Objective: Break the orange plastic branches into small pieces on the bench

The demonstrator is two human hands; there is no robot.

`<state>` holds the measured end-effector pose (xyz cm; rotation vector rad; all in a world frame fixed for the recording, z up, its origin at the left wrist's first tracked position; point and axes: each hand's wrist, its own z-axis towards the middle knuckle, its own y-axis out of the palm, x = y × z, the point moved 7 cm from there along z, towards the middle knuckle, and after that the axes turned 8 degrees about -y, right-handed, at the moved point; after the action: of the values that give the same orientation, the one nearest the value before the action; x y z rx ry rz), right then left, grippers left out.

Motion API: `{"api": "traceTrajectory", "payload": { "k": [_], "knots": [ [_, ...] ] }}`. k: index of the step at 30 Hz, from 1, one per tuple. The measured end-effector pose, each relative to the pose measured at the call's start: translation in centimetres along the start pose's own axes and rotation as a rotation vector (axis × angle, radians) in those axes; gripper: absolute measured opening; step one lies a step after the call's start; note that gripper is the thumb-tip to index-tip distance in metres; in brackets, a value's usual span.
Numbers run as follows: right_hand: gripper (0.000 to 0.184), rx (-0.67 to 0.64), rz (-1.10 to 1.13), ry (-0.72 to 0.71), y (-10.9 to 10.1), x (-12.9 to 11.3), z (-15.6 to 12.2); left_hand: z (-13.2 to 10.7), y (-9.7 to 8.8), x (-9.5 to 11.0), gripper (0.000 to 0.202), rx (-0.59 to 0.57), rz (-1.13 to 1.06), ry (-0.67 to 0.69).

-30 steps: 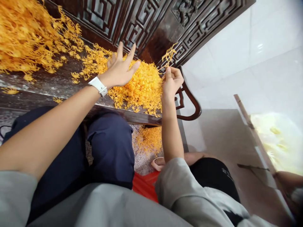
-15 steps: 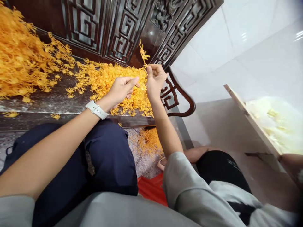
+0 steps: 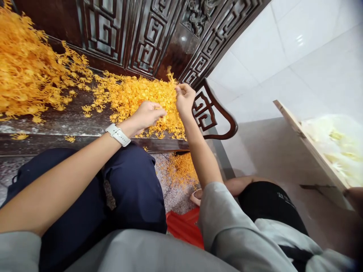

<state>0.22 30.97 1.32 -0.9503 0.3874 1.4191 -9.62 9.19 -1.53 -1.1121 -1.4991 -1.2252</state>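
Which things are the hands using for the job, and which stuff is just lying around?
Seems part of the job:
orange sprig, pinched in the right hand
small orange pieces, by the left hand
big orange heap, probably
orange tangle on the floor, maybe

Seems just lying around:
red thing
pale bundle, far right
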Motion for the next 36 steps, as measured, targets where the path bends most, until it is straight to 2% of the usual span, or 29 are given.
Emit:
{"api": "traceTrajectory", "payload": {
  "k": [2, 3, 4, 5, 7, 10, 12, 13, 15, 18, 20, 22, 24, 26, 28, 32, 36],
  "knots": [
    [0.031, 0.127, -0.049, 0.1, -2.7, 2.9, 0.9, -1.2, 1.4, 0.0, 0.027, -0.147, 0.144, 0.025],
    [0.033, 0.164, -0.068, 0.144, -4.0, 4.0, 1.0, -1.7, 1.6, 0.3, 0.026, -0.189, 0.203, 0.063],
    [0.034, 0.171, -0.078, 0.17, -5.0, 4.9, 1.1, -2.0, 1.2, 0.7, 0.026, -0.183, 0.24, 0.112],
    [0.034, 0.156, -0.077, 0.174, -5.7, 5.4, 0.9, -2.1, 0.1, 1.3, 0.027, -0.121, 0.259, 0.157],
    [0.034, 0.104, -0.053, 0.144, -6.4, 5.5, 0.3, -1.4, -3.0, 2.0, 0.028, 0.072, 0.28, 0.188],
    [0.036, 0.079, -0.012, 0.114, -6.2, 4.4, -0.9, 0.8, -7.5, 1.5, 0.019, 0.286, 0.309, 0.13],
    [0.039, 0.082, 0.009, 0.11, -5.6, 3.4, -1.3, 2.5, -9.0, 0.8, 0.017, 0.358, 0.363, 0.12],
    [0.039, 0.086, 0.017, 0.104, -5.4, 2.7, -1.3, 3.3, -9.2, 0.5, 0.027, 0.376, 0.408, 0.129],
    [0.039, 0.092, 0.029, 0.083, -4.8, 1.1, -1.3, 4.5, -8.5, -0.1, 0.048, 0.371, 0.499, 0.154],
    [0.039, 0.1, 0.035, 0.043, -3.9, -1.4, -1.4, 5.6, -6.0, -0.7, 0.062, 0.268, 0.472, 0.166],
    [0.04, 0.091, 0.039, 0.018, -3.1, -2.8, -1.7, 5.9, -4.2, -0.7, 0.061, 0.183, 0.336, 0.172],
    [0.041, 0.082, 0.043, 0.0, -2.4, -3.5, -1.9, 5.9, -2.9, -0.7, 0.041, 0.115, 0.206, 0.159],
    [0.041, 0.077, 0.049, -0.007, -1.9, -3.5, -1.9, 5.5, -1.9, -0.6, 0.016, 0.063, 0.137, 0.132],
    [0.04, 0.065, 0.052, 0.001, -1.7, -2.8, -1.6, 4.6, -1.3, -0.3, 0.033, 0.009, 0.122, 0.115],
    [0.037, 0.024, 0.052, 0.037, -1.6, -1.7, -1.1, 3.6, -0.8, 0.0, 0.042, -0.037, 0.098, 0.094],
    [0.029, -0.052, 0.044, 0.13, -1.3, 0.2, -0.6, 2.4, -0.7, 0.7, 0.043, -0.077, 0.034, 0.059],
    [0.027, -0.072, 0.064, 0.127, 0.3, 0.7, -0.2, 2.8, -1.1, 1.1, 0.046, -0.077, 0.062, 0.08]
  ]
}}
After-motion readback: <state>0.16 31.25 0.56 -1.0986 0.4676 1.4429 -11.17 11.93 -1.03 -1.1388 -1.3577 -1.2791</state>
